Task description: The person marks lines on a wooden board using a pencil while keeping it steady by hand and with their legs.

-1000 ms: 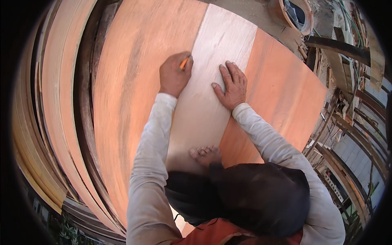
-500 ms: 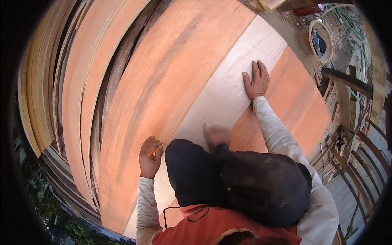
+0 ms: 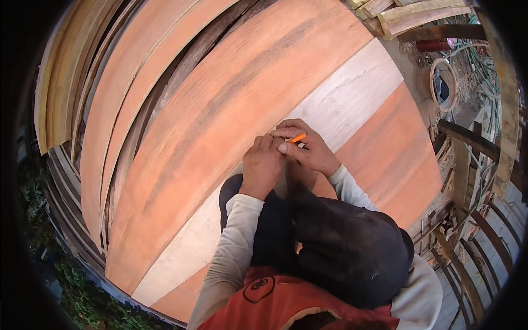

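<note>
My left hand (image 3: 263, 166) and my right hand (image 3: 307, 149) meet over the pale wooden plank (image 3: 352, 93) that lies on the large orange plywood sheet (image 3: 231, 110). A short orange pencil (image 3: 297, 138) sticks out between the fingers of my right hand, and the left hand's fingers touch it as well. My knees in dark trousers (image 3: 330, 242) rest on the sheets just below the hands.
Stacked curved boards (image 3: 110, 104) lie to the left. At the upper right stand a round bucket (image 3: 443, 85), a red cylinder (image 3: 432, 44), green hoses and loose planks. Wooden scaffold rails (image 3: 467, 220) run down the right edge. Greenery shows below at the lower left.
Both hands came together at the middle of the pale plank; before, the left hand held the pencil low at the left and the right lay flat far up the plank.
</note>
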Motion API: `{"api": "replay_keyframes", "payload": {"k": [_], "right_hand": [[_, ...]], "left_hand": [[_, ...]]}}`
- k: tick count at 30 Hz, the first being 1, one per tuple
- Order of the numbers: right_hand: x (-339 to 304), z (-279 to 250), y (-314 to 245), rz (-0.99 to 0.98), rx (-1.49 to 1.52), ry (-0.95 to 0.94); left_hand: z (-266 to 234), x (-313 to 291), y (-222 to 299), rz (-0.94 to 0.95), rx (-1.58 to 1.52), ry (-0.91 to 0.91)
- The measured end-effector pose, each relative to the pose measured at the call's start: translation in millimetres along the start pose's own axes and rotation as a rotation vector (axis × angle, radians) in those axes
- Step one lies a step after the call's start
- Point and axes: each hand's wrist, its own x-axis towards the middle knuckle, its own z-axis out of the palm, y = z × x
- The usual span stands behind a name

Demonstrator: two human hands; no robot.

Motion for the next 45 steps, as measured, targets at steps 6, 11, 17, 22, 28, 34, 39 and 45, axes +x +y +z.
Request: {"api": "replay_keyframes", "payload": {"k": [6,11,17,22,28,34,39,45], "right_hand": [[5.5,-7.2,5.6,0.254,-0.006,0.224],[58.7,-90.7,49.9,0.029,-0.257,0.684],[92.6,-154.4,72.2,0.114,-0.803,0.606],[90.4,-145.9,65.7,0.153,-0.630,0.654],[73.7,-73.0,76.3,0.114,-0.482,0.566],[29.5,61.5,71.8,0.101,-0.470,0.400],[54.4,-17.3,67.6,-0.007,-0.567,0.516],[60.3,-6.6,69.1,0.073,-0.612,0.440]], "left_hand": [[-46.4,-46.7,-26.9,-0.036,-0.215,0.176],[-67.7,-218.3,-196.7,-0.792,-0.097,0.559],[19.9,-394.2,-297.5,-1.834,0.364,0.639],[49.7,-380.5,-294.1,-2.001,0.382,0.655],[40.9,-379.0,-292.7,-2.003,0.421,0.685],[40.2,-376.1,-292.3,-1.985,0.424,0.698],[45.1,-378.8,-297.5,-1.987,0.504,0.728],[41.7,-380.6,-292.5,-1.946,0.482,0.713]]}}
